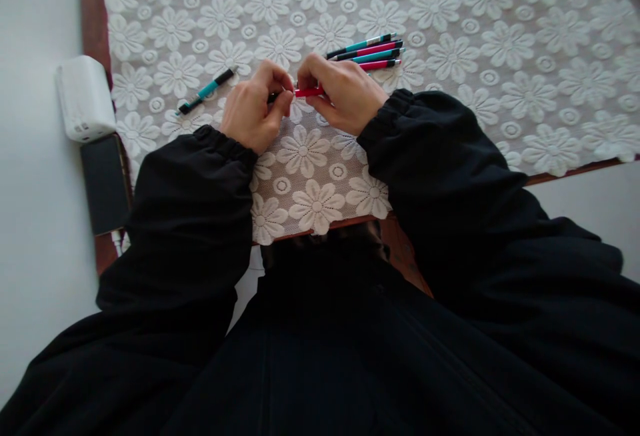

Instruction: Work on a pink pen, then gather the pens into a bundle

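Observation:
In front of me, at the middle of the tablecloth, my left hand (255,109) and my right hand (350,89) face each other with fingertips almost meeting. My right fingers are closed around the red barrel (309,92) of a pen. A dark piece (273,97), apparently the pen's black part, shows between my left thumb and fingers, which pinch it. Whether the two parts are joined is hidden by the fingertips. Just beyond my right hand lie several red and teal pens (367,51) side by side. Left of my left hand rests a single teal and black pen (206,91).
A white lace tablecloth (315,206) with flower patterns covers the wooden table. At its left edge stand a white charger-like block (86,98) and a dark phone (105,184) with a white cable (117,243). A white wall (37,176) borders the left side.

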A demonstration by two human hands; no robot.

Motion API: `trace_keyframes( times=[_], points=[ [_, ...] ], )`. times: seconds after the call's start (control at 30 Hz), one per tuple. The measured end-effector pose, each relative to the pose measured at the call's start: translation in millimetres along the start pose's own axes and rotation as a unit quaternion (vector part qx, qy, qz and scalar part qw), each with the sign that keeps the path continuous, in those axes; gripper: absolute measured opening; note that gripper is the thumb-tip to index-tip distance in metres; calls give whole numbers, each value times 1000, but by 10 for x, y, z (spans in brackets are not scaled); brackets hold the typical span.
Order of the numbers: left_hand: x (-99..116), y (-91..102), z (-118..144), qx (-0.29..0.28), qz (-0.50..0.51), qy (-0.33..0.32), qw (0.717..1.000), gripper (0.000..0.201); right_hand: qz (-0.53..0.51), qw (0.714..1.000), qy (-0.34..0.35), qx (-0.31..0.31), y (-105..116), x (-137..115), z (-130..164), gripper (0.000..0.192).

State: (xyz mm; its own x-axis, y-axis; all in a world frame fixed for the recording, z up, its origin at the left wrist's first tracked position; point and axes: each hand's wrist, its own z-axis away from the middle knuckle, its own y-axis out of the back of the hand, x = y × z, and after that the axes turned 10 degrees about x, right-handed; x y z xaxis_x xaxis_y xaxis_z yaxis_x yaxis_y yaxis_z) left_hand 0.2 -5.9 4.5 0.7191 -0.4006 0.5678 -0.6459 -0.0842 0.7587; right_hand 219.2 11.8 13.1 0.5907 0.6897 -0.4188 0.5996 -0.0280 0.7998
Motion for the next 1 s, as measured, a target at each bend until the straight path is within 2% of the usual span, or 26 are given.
trace_keyframes(
  times=[0.1,0.27,0.4,0.6,0.8,1.0],
  points=[
    [-15,-8,-13,-8,31,0,999,30,10,1000,-14,-6,13,7,1,28],
    [-32,-24,-19,32,34,-50,998,29,23,998,-58,-23,47,-34,-6,34],
    [-82,-57,-24,69,43,-45,996,21,5,997,-77,-24,101,-111,-14,38],
    [-124,-78,-24,53,63,-48,995,24,11,994,-103,-44,129,-136,-5,37],
    [-118,-77,-31,66,49,-55,995,23,20,997,-68,-37,128,-158,-17,42],
    [-101,-71,-19,71,63,-62,994,21,49,993,-86,-64,100,-120,-22,44]
  ],
)
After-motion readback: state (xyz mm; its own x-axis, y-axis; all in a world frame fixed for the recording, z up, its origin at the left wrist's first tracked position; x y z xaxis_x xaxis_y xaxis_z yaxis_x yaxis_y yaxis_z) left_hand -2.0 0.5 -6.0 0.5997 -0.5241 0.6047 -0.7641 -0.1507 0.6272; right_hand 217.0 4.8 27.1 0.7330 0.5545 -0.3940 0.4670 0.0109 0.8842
